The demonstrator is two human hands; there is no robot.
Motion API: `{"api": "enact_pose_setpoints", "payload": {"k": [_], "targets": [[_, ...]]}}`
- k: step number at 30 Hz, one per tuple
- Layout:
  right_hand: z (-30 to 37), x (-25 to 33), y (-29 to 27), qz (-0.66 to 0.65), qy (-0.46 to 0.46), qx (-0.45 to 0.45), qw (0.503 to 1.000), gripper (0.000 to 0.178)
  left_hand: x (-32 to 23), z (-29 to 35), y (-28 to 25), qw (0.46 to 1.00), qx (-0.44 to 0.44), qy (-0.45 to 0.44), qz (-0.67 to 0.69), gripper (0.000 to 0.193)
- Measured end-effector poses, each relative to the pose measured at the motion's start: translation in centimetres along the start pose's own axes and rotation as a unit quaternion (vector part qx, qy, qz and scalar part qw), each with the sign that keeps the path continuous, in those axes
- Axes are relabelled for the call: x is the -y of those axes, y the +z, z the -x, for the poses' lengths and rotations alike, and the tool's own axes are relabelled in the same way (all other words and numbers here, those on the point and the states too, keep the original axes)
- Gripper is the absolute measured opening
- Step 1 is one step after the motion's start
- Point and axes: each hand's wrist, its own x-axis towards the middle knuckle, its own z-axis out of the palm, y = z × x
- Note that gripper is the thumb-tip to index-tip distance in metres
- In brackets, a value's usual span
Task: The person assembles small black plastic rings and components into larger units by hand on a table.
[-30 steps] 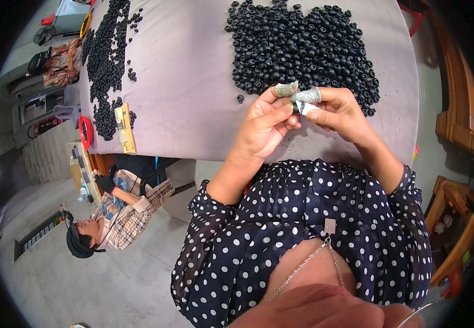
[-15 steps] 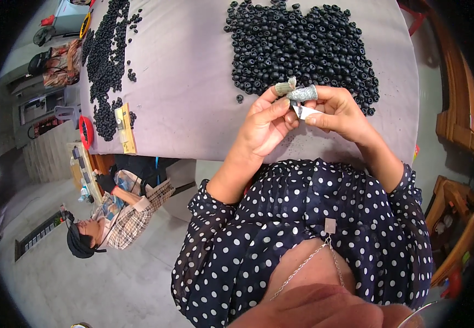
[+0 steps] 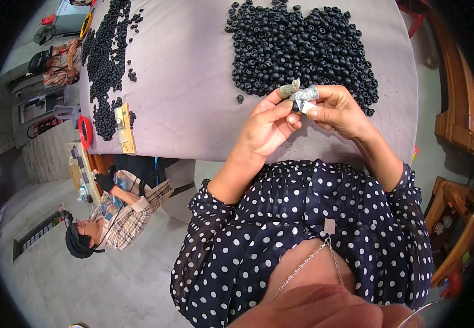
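My left hand [image 3: 267,123] pinches a small black round piece [image 3: 295,106] between thumb and fingers. Its index finger wears a greenish cloth-like cover. Against that piece, my right hand [image 3: 342,112] holds a small flat white piece [image 3: 306,107] with its thumb; its kind I cannot make out. A grey speckled sleeve covers my right index fingertip. Both hands meet above the near part of the cloth-covered table [image 3: 188,98]. Just beyond them spreads a large pile of black round pieces [image 3: 300,46], many with a hollow in the middle. The contact between the two held things is partly hidden by my fingers.
One loose black piece [image 3: 240,99] lies left of my hands. Smaller black pieces [image 3: 106,60] cover the table's left side, by a wooden strip [image 3: 125,129] and a red basket [image 3: 85,133]. Two people [image 3: 130,210] sit at the left. Wooden chairs [image 3: 455,229] stand at the right.
My right hand has shifted slightly, and less of the white piece now shows, turned at another angle. My left hand still pinches the black piece.
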Motion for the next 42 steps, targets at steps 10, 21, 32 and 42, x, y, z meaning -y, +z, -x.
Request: {"api": "enact_pose_setpoints", "payload": {"k": [10,21,32,42], "targets": [[0.3,0.7,0.9,0.035,0.0,0.001,0.999,0.035,-0.2,0.3,-0.6,0.999,-0.025,-0.008,0.017,0.032],[0.2,0.2,0.5,0.0,0.021,0.007,1.0,0.033,-0.3,0.5,-0.2,1.0,-0.025,0.007,-0.013,0.033],[-0.2,-0.6,1.2,0.063,-0.081,-0.03,0.994,0.023,0.4,0.3,0.1,0.996,-0.069,0.033,-0.055,0.033],[-0.1,-0.3,0.1,0.006,-0.018,-0.031,0.999,0.017,1.0,0.7,0.0,0.997,-0.046,0.005,-0.069,0.036]]}}
